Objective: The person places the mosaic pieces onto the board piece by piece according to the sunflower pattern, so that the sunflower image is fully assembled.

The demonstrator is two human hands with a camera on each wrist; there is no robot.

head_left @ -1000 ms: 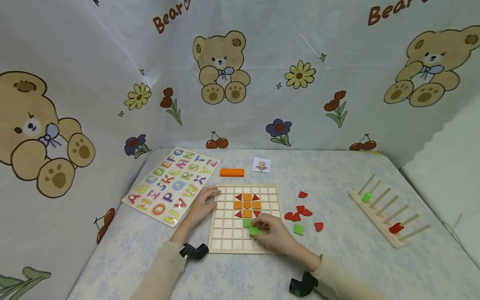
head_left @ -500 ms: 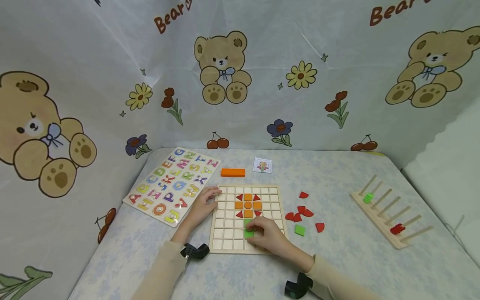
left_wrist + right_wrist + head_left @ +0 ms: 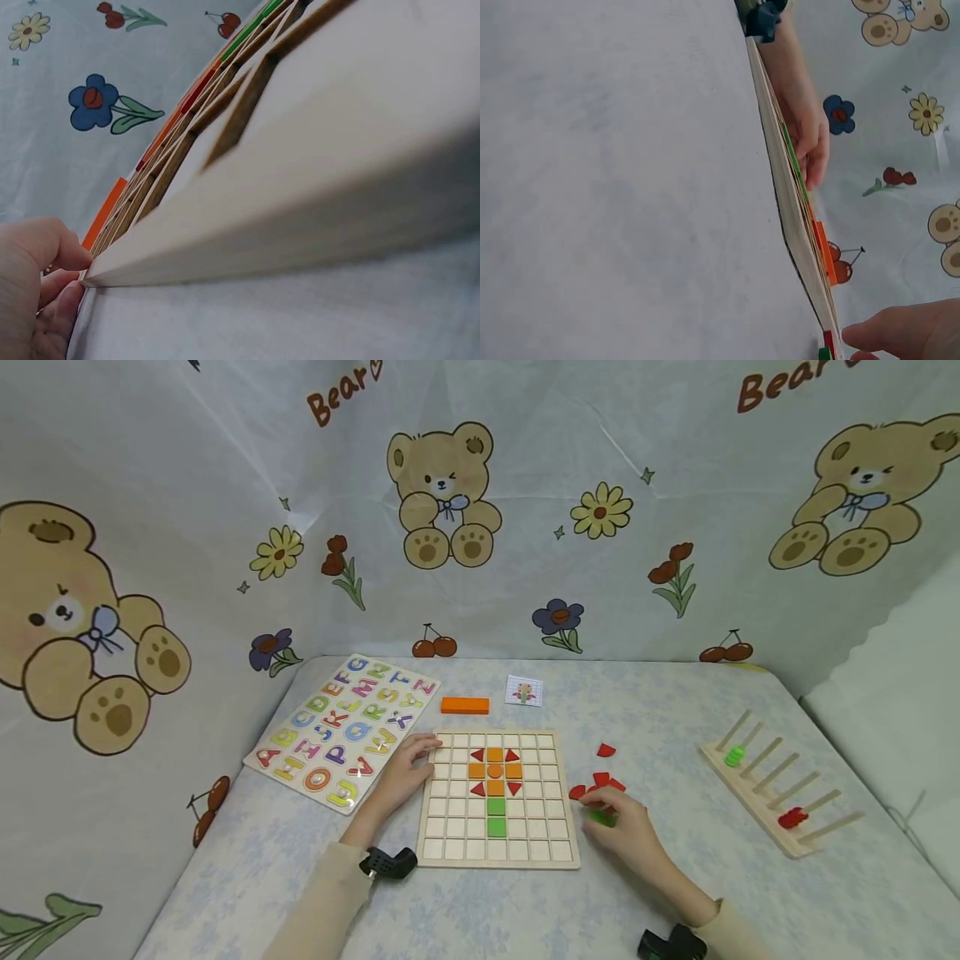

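A wooden grid board (image 3: 442, 827) lies in front of me, its edge close up in the left wrist view (image 3: 337, 150). It holds an orange and red flower (image 3: 494, 770) with two green squares (image 3: 496, 817) stacked below it. My left hand (image 3: 411, 764) rests with straight fingers on the board's upper left edge; its fingertips (image 3: 56, 296) touch the corner. My right hand (image 3: 611, 817) is on the table just right of the board, its fingers pinching a loose green square (image 3: 602, 817). Red pieces (image 3: 600, 781) lie right beside that hand.
An alphabet puzzle (image 3: 345, 727) lies to the left. An orange block (image 3: 464, 705) and a small picture card (image 3: 523, 691) sit behind the board. A wooden peg rack (image 3: 780, 785) with green and red rings stands at the right. Printed cloth walls surround the table.
My right hand set a green square into the board under the first one, then moved right off the board to the loose green square. The left hand stayed put.
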